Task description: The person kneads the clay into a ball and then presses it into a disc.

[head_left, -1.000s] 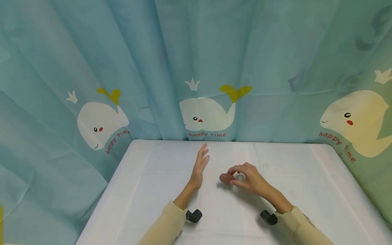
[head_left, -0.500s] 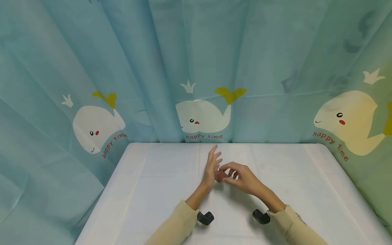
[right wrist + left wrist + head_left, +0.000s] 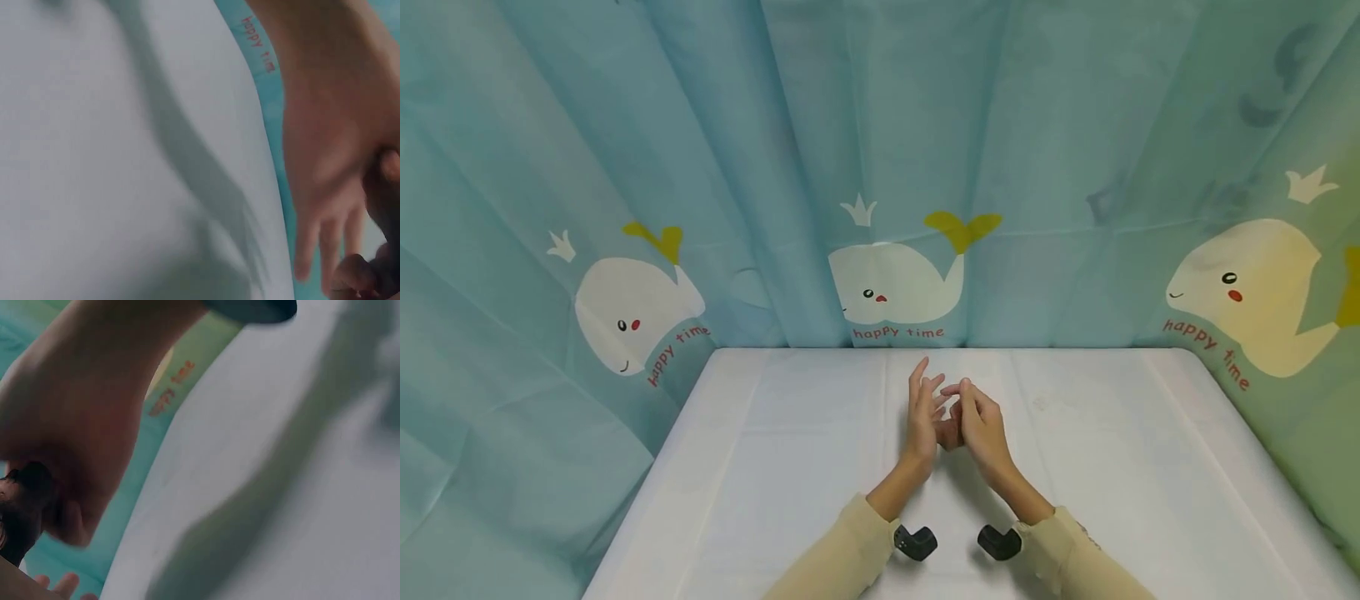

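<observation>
In the head view a small reddish-brown lumpy object (image 3: 950, 433) is between my two hands, above the table; its exact kind cannot be told. My left hand (image 3: 921, 427) stands on edge with its fingers mostly extended, and the lump lies against its palm side. From the other side my right hand (image 3: 985, 431) holds the lump, its fingers curled over it. The left wrist view shows the brown lump (image 3: 22, 506) dark and partly covered by my right hand (image 3: 78, 425). In the right wrist view my left hand (image 3: 337, 144) has its fingers stretched out beside it.
A white-covered table (image 3: 805, 467) spreads under both hands. Behind it hangs a blue-green curtain (image 3: 1045, 150) printed with whales. Black wrist cameras sit at both cuffs, the left camera (image 3: 916, 543) close to the right camera (image 3: 1000, 542).
My left hand has moved right to meet the brown lump. My right hand has come left with it and turned more upright around it. The head view has shifted slightly.
</observation>
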The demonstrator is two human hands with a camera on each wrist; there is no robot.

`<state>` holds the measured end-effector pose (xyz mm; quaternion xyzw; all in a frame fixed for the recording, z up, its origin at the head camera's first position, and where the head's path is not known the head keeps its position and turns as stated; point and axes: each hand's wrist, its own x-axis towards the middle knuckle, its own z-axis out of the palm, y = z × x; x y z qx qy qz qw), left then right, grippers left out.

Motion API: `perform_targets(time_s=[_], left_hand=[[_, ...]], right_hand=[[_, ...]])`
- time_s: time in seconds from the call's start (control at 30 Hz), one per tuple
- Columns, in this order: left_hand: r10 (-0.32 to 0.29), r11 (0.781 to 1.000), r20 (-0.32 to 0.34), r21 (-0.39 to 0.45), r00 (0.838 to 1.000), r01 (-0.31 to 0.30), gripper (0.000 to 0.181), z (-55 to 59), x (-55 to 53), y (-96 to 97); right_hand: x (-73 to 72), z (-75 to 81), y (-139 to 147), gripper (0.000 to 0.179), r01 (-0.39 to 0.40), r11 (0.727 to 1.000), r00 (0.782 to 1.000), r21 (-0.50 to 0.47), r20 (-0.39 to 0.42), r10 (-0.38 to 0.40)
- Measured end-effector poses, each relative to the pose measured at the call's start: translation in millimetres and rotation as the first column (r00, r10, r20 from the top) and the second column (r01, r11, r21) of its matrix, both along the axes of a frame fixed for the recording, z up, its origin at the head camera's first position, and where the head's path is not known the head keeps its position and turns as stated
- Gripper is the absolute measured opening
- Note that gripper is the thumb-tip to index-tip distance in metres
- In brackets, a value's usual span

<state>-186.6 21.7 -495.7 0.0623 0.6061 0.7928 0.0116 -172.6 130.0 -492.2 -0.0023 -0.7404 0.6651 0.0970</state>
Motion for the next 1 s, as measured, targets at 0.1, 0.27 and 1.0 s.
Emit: perform_targets(time_s=[0.1,0.27,1.0], left_hand=[[0.0,1.0,0.008,0.004,1.0,0.0,0.058,0.5,3.7,3.5],[0.003,1.0,-0.002,0.024,1.0,-0.003,0.058,2.1,4.8,5.2],[-0.089,0.995,-0.18,-0.054,0.98,0.081,0.059,14.6,14.4,11.9]], right_hand=[[0.8,1.6,-7.8,0.05,0.055,0.997,0.998,-0.046,0.012,-0.054],[2.4,4.4,-14.2,0.046,0.078,0.996,0.997,-0.038,0.011,-0.078],[11.5,12.0,-26.8,0.058,-0.099,0.967,0.993,-0.234,-0.081,0.082]])
